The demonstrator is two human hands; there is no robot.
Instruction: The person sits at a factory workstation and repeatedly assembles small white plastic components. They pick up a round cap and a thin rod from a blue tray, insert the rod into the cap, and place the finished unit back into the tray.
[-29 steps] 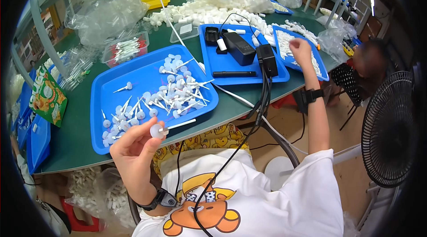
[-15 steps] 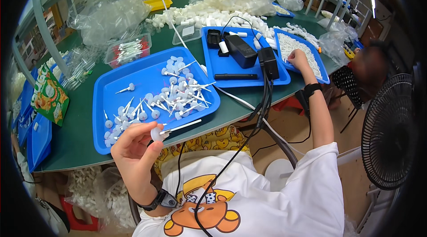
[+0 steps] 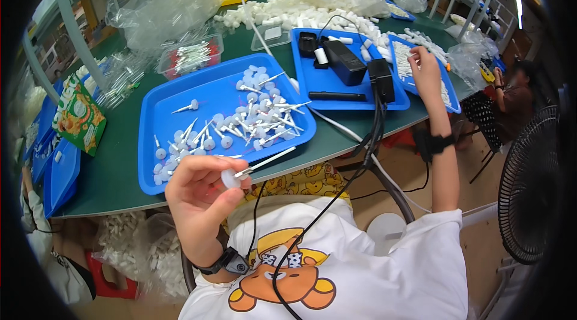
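Observation:
Just in front of the large blue tray (image 3: 157,87), my left hand (image 3: 198,206) pinches a translucent white round-capped stick (image 3: 229,178), its thin white shaft pointing right. Several similar capped sticks (image 3: 249,124) lie loosely piled in that tray. My right hand (image 3: 428,73) is reaching over the narrow blue tray (image 3: 454,106) at the right, which holds many small white tubes (image 3: 402,54). Its fingers are bent together above the tubes. Whatever may be between those fingertips is too small to make out.
Between these trays, a middle blue tray (image 3: 393,103) holds black devices (image 3: 345,63) with cables hanging over the table edge. Behind lie heaped white cylinders (image 3: 312,16), a clear tub (image 3: 191,58) and plastic bags (image 3: 162,10). A fan (image 3: 529,188) stands right; another person (image 3: 514,94) sits beyond.
My right hand has lifted and drawn back a little from among the small white tubes. My left hand still holds the capped stick, and the view has shifted slightly.

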